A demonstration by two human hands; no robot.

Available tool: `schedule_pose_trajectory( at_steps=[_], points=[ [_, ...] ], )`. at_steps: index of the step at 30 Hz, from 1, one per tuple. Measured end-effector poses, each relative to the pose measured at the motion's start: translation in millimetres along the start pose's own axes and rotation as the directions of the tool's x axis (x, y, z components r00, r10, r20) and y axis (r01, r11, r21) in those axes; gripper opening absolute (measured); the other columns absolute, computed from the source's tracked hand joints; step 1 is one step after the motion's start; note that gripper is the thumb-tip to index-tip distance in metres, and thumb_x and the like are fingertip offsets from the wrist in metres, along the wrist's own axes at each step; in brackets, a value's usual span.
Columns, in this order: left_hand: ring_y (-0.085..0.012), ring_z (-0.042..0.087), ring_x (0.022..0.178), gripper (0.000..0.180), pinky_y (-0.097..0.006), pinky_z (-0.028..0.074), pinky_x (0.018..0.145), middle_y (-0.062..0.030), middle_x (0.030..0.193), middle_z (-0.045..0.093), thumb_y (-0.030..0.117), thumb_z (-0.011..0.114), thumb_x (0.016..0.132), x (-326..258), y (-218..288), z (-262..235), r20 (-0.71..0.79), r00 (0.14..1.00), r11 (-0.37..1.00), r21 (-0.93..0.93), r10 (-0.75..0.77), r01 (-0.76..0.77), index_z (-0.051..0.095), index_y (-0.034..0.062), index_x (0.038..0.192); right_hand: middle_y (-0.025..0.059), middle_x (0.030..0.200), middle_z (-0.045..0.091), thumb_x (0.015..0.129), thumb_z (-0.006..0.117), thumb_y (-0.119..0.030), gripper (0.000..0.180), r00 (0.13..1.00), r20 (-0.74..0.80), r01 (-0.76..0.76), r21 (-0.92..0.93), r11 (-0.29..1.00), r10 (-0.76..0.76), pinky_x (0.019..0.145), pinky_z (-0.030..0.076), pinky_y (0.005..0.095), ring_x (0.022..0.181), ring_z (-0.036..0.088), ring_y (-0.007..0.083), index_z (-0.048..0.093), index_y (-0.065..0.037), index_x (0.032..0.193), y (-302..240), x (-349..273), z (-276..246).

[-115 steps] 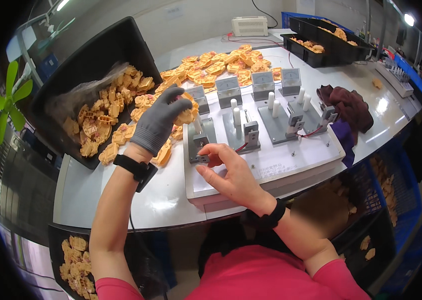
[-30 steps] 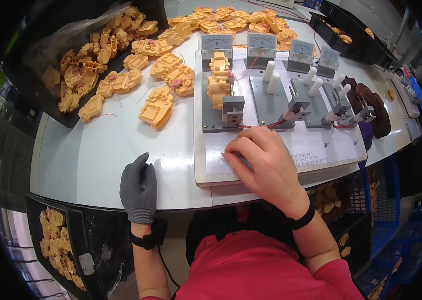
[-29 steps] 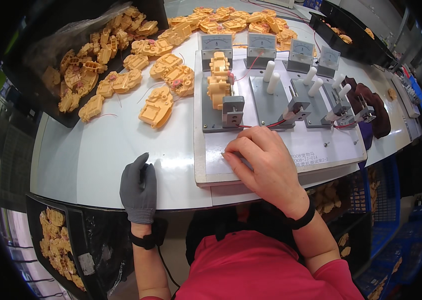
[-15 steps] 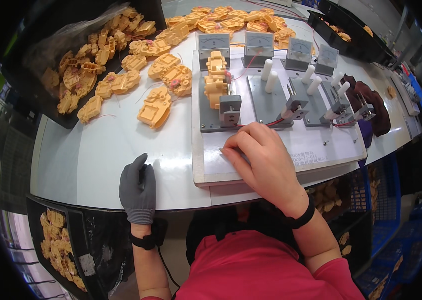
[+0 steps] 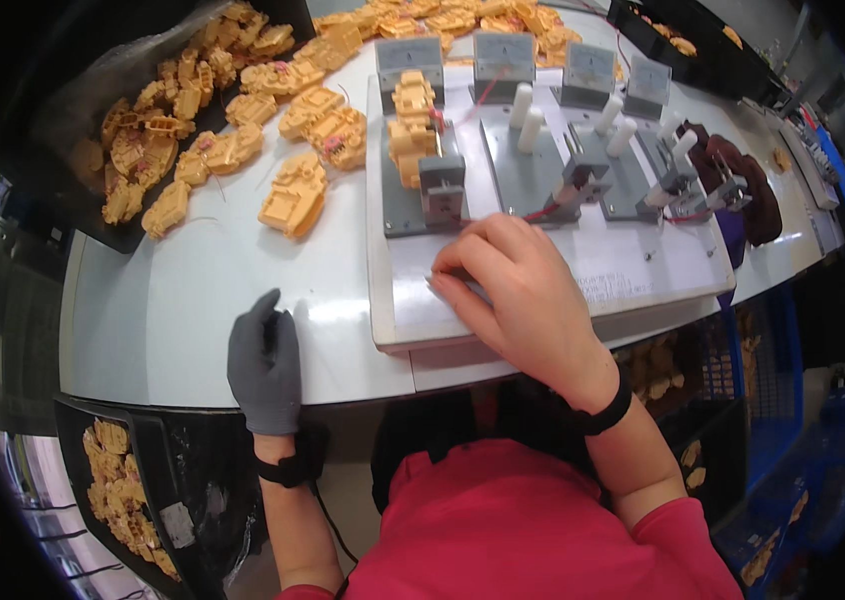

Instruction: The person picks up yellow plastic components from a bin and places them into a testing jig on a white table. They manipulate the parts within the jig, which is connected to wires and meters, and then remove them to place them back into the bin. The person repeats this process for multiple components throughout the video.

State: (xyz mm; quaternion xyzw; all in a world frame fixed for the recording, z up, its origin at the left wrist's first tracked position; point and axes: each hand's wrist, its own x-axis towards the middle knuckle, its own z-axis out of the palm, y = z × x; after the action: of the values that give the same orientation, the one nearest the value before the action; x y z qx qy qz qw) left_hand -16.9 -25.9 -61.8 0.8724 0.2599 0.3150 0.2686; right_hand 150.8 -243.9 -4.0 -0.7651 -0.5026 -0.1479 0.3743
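Note:
My left hand (image 5: 265,368), in a grey glove, rests by the table's front edge with fingers loosely curled in and nothing visible in them. My bare right hand (image 5: 528,300) is over the front of the white board (image 5: 408,300); thumb and forefinger are drawn close together, with nothing seen between them. Just beyond it, a yellow plastic housing (image 5: 413,145) stands upright on the leftmost grey fixture (image 5: 405,215), behind a small grey clamp block (image 5: 441,188). A gauge (image 5: 410,68) stands behind that fixture. Another yellow housing (image 5: 295,195) lies on the table left of the board.
More grey fixtures with white posts (image 5: 531,130) and gauges (image 5: 590,72) run to the right. A black bin (image 5: 53,190) of yellow housings tips at the left; more are heaped at the back. A dark cloth (image 5: 758,190) lies right. Crates (image 5: 148,440) of parts stand below the table.
The whole view has shifted, so the table and fixtures sit slightly higher and further left. Both hands keep much the same pose and place, and the yellow housing remains on its fixture.

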Motion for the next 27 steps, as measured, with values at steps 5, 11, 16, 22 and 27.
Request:
schedule_pose_trajectory(
  at_steps=[5,11,16,22,27],
  points=[
    [-0.0107,0.059,0.095,0.027,-0.026,0.048,0.088,-0.0069,0.113,0.066,0.003,0.059,0.096,-3.7,-9.7,3.3,0.015,0.999,0.995,-0.084,-0.053,0.054,0.063,-0.0007,0.123,0.0065,0.086,0.058,0.082,0.07,-0.011,0.01,0.996,-0.07,0.056,-0.003,0.998,-0.056,0.072,0.047,0.0386,0.084,0.059,0.0269,0.062,-0.005,0.083,5.5,-4.2,9.6],
    [-0.0124,0.061,0.099,0.027,-0.027,0.049,0.09,-0.0078,0.112,0.067,0.004,0.059,0.097,-2.0,-5.1,0.3,0.032,0.997,0.997,-0.038,-0.064,0.065,0.063,-0.0009,0.123,0.0077,0.081,0.058,0.081,0.07,-0.01,0.009,0.993,-0.102,0.068,0.02,0.998,-0.065,0.07,0.048,0.0395,0.08,0.061,0.0278,0.063,-0.005,0.081,7.7,-3.7,11.5],
    [-0.0126,0.062,0.089,0.024,-0.026,0.05,0.082,-0.0075,0.102,0.068,0.005,0.061,0.094,-1.1,-9.4,5.7,-0.022,0.999,0.995,-0.096,-0.024,0.022,0.066,0.0008,0.117,0.008,0.08,0.058,0.081,0.069,-0.009,0.008,0.989,-0.12,0.092,0.022,0.996,-0.088,0.069,0.049,0.0398,0.079,0.061,0.028,0.062,-0.004,0.081,10.6,-4.0,12.9],
    [-0.0125,0.061,0.099,0.026,-0.027,0.049,0.089,-0.0081,0.112,0.067,0.004,0.059,0.096,-0.8,-10.5,3.0,0.021,0.999,0.994,-0.1,-0.043,0.045,0.064,-0.0006,0.121,0.0076,0.079,0.058,0.082,0.068,-0.009,0.008,0.993,-0.078,0.094,0.064,0.993,-0.089,0.07,0.049,0.0398,0.078,0.061,0.0275,0.062,-0.004,0.081,8.5,-2.1,9.1],
    [-0.0119,0.06,0.093,0.026,-0.026,0.049,0.086,-0.0076,0.106,0.067,0.004,0.059,0.095,-1.6,-3.2,1.6,0.027,0.999,0.998,-0.043,-0.047,0.048,0.065,-0.0002,0.12,0.0077,0.079,0.059,0.082,0.069,-0.01,0.009,0.995,-0.071,0.076,0.092,0.993,-0.07,0.07,0.049,0.0393,0.077,0.061,0.0285,0.062,-0.005,0.082,6.7,-2.7,7.2]
  ],
)
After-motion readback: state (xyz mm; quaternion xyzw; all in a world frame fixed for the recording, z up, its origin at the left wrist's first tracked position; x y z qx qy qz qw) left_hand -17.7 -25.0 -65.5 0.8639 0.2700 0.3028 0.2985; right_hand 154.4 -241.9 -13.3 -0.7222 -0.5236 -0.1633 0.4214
